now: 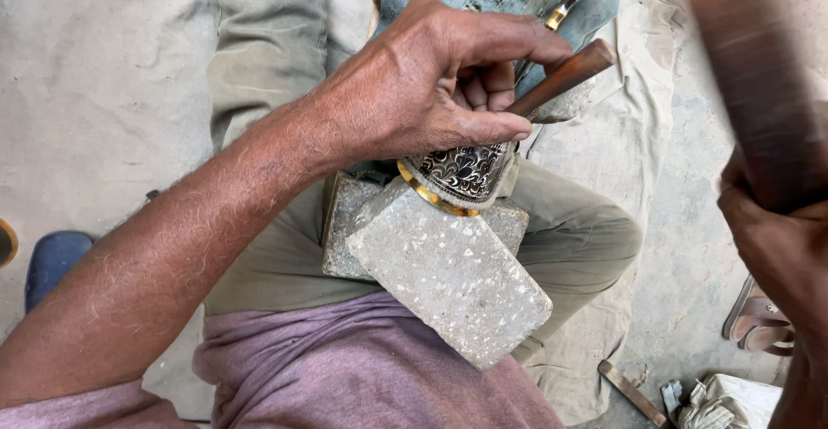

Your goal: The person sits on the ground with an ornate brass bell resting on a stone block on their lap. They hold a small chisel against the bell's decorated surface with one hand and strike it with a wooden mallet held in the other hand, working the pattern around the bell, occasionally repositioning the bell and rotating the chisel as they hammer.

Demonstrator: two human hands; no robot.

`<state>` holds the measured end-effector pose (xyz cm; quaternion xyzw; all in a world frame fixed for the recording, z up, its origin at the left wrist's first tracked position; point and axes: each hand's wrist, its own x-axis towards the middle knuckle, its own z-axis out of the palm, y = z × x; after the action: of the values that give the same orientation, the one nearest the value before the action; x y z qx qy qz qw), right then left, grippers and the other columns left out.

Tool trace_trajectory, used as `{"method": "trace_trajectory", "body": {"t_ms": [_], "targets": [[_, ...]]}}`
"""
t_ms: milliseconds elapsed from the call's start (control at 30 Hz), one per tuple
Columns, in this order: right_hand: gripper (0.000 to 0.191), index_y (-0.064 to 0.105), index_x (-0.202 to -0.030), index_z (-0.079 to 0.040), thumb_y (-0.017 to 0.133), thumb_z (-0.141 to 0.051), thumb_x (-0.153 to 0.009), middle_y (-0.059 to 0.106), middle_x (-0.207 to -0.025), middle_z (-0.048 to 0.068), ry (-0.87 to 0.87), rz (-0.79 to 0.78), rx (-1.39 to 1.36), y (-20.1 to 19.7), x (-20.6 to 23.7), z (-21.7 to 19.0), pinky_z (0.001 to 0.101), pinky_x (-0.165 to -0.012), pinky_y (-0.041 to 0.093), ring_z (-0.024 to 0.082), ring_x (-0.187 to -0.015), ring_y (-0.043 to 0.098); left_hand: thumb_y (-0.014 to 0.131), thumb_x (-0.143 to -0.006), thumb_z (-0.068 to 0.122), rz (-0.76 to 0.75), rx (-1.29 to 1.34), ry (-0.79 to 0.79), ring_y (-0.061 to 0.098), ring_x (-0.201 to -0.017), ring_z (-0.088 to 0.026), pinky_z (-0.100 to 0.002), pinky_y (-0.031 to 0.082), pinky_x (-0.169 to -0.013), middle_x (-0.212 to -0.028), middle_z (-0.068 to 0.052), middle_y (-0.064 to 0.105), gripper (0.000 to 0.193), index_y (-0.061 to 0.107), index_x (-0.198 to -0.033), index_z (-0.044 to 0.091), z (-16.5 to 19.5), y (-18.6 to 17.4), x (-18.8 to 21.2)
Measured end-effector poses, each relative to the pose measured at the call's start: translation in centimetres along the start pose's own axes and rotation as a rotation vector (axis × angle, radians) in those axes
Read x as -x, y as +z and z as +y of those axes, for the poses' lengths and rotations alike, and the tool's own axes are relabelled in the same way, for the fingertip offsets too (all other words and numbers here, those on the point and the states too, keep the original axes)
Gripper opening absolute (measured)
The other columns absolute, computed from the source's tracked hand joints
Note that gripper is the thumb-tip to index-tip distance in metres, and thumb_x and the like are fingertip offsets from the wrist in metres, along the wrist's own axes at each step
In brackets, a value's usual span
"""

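Brown wooden-handled tool sits pinched in the closed left hand, above an engraved metal vessel on 2 stone blocks. Right hand, at 3 o'clock, blurred; grip unclear.

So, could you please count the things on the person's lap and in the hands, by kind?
Stone blocks: 2
Engraved metal pieces: 1
Wooden-handled tools: 2, one in the left hand, one, blurred, in the right hand
Total: 5

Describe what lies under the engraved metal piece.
The engraved metal piece rests on a speckled stone block, stacked over a second block on the lap. The left hand covers its upper part.
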<state>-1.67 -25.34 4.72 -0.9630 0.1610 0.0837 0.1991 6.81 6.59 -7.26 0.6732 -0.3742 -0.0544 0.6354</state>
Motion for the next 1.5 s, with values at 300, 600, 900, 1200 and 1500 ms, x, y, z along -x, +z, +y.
{"method": "trace_trajectory", "body": {"t_ms": [300, 600, 900, 1200, 1500], "targets": [[0.042, 0.059, -0.131, -0.004, 0.073, 0.003, -0.092, 0.065, -0.090, 0.008, -0.083, 0.017, 0.007, 0.3, 0.0, 2.0, 0.0277, -0.056, 0.048, 0.014, -0.066, 0.059, 0.088, -0.095, 0.012, 0.008, 0.001, 0.020, 0.065, -0.075, -0.003, -0.023, 0.058, -0.068, -0.083, 0.003, 0.069, 0.053, 0.066, -0.144, 0.014, -0.3, 0.0, 0.0], [0.021, 0.065, -0.119, 0.000, 0.072, 0.006, -0.101, 0.066, -0.086, 0.014, 0.000, -0.011, 0.322, 0.4, -0.6, 6.4, 0.0383, -0.062, 0.055, 0.023, -0.070, 0.065, 0.087, -0.095, 0.009, 0.010, -0.011, 0.018, 0.067, -0.076, -0.005, -0.024, 0.059, -0.069, -0.084, 0.003, 0.070, 0.052, 0.067, -0.143, 0.015, 0.2, 0.1, 0.0], [0.043, 0.049, -0.129, -0.004, 0.069, 0.016, -0.096, 0.062, -0.098, 0.007, -0.110, 0.037, -0.368, 1.1, 4.0, 4.8, 0.0327, -0.075, 0.061, 0.015, -0.088, 0.070, 0.087, -0.094, 0.012, 0.048, -0.111, 0.012, 0.077, -0.090, -0.010, -0.028, 0.066, -0.082, -0.097, -0.002, 0.077, 0.050, 0.065, -0.139, 0.015, 3.2, 1.2, 1.8], [0.038, 0.053, -0.118, 0.003, 0.073, 0.013, -0.088, 0.068, -0.088, 0.014, -0.079, -0.088, -0.427, 1.3, 7.8, 1.6, 0.0334, -0.052, 0.060, 0.023, -0.066, 0.071, 0.085, -0.090, 0.011, -0.088, -0.190, -0.016, 0.072, -0.070, -0.014, -0.035, 0.056, -0.061, -0.080, -0.003, 0.073, 0.047, 0.066, -0.133, 0.014, 5.1, 2.2, 1.4], [0.027, 0.064, -0.107, 0.005, 0.081, 0.002, -0.086, 0.070, -0.081, 0.008, -0.080, -0.035, -0.294, 1.4, 10.2, 0.6, 0.0301, -0.057, 0.061, 0.016, -0.067, 0.071, 0.084, -0.090, 0.007, -0.122, -0.225, 0.183, 0.072, -0.079, -0.024, -0.042, 0.054, -0.067, -0.088, -0.006, 0.072, 0.036, 0.067, -0.122, 0.008, 6.2, 2.3, 0.7]]}}
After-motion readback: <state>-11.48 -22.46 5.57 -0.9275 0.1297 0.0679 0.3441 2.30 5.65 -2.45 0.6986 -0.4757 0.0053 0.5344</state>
